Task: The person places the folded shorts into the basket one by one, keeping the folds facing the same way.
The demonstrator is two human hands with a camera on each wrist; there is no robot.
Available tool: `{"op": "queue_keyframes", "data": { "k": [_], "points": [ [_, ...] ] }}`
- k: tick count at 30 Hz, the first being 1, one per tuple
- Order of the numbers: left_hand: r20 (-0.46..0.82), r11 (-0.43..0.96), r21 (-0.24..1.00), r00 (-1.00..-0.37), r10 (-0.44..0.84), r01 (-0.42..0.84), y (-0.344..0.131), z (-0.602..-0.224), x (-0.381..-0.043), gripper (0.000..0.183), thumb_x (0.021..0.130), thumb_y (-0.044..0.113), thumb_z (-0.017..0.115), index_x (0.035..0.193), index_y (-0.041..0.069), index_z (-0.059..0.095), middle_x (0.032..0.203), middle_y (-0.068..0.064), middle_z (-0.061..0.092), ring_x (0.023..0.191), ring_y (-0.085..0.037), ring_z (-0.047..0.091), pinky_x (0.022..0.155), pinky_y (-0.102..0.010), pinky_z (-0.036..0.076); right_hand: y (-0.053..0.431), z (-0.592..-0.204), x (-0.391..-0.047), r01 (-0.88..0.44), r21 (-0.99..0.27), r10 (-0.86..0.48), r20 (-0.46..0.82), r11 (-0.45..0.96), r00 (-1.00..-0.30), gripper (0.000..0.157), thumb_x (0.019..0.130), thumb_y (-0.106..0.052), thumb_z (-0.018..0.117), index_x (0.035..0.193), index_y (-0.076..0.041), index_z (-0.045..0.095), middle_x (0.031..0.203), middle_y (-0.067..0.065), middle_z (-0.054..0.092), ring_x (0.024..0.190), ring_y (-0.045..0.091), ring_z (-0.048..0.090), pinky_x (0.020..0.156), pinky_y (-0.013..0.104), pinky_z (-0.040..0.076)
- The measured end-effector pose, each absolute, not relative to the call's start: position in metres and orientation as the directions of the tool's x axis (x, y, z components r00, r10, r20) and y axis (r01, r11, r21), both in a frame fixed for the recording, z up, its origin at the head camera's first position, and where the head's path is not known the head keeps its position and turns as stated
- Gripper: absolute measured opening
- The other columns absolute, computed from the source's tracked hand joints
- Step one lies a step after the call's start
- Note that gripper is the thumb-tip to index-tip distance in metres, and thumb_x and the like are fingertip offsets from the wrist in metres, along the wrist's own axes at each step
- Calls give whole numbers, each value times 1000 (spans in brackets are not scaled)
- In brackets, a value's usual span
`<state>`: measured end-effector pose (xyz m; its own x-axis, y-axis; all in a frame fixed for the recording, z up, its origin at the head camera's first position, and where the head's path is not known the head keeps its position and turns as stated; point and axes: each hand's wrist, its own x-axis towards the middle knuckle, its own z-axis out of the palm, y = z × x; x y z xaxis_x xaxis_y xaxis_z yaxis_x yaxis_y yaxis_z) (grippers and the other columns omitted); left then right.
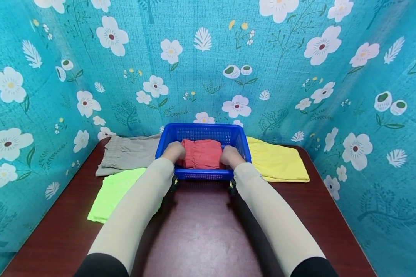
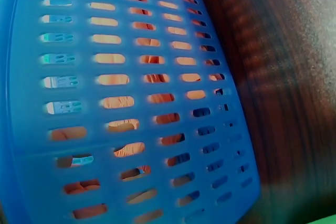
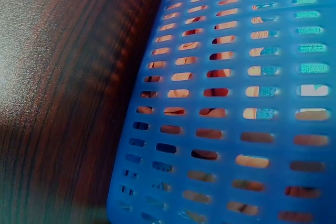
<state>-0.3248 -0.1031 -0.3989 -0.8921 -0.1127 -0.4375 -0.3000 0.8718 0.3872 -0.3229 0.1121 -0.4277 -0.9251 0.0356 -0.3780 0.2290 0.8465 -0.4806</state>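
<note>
A folded red garment (image 1: 203, 154), gathered like an elastic waistband, lies inside a blue plastic basket (image 1: 205, 175). My left hand (image 1: 175, 151) reaches over the front rim to the garment's left edge. At the right edge is my right hand (image 1: 230, 157), also down in the basket. Both hands touch or nearly touch the cloth; their fingers are mostly hidden by the cloth and basket. In the left wrist view the slotted basket wall (image 2: 100, 124) fills most of the picture, with bits of skin and red cloth behind it. The right wrist view shows similar slotted wall (image 3: 210, 124).
A grey garment (image 1: 131, 152) with a gathered waistband lies left of the basket, and a bright green folded cloth (image 1: 116, 192) lies nearer. Yellow folded cloth (image 1: 277, 159) is at the right. The dark red-brown table (image 1: 201, 231) is enclosed by a blue floral curtain (image 1: 208, 77).
</note>
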Motion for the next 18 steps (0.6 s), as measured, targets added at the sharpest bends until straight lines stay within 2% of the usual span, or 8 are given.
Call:
{"op": "queue_keyframes", "data": {
  "k": [7,13,18],
  "points": [
    [-374,886,373,-919,-128,-275,-104,-408,-321,16,95,11,46,97,6,62,85,-9,54,77,-23,56,57,-29,42,113,-427,-316,152,-446,-1,-324,882,-946,20,93,-25,56,80,-10,60,75,8,60,60,21,59,51,31,47],
    [-323,903,347,-936,-138,-253,-102,-409,-315,20,97,13,43,104,6,61,95,-12,58,80,-24,58,57,-30,43,113,-424,-312,120,-426,-16,-302,897,-953,18,94,-21,55,79,-12,60,74,6,57,63,21,59,53,30,46],
    [-323,899,369,-939,-115,-237,-100,-405,-313,19,97,12,47,109,4,59,92,-13,58,77,-24,59,56,-29,44,115,-421,-309,96,-425,-24,-269,900,-963,21,93,-26,55,76,-14,59,71,5,55,66,21,59,57,31,45]
  ]
}}
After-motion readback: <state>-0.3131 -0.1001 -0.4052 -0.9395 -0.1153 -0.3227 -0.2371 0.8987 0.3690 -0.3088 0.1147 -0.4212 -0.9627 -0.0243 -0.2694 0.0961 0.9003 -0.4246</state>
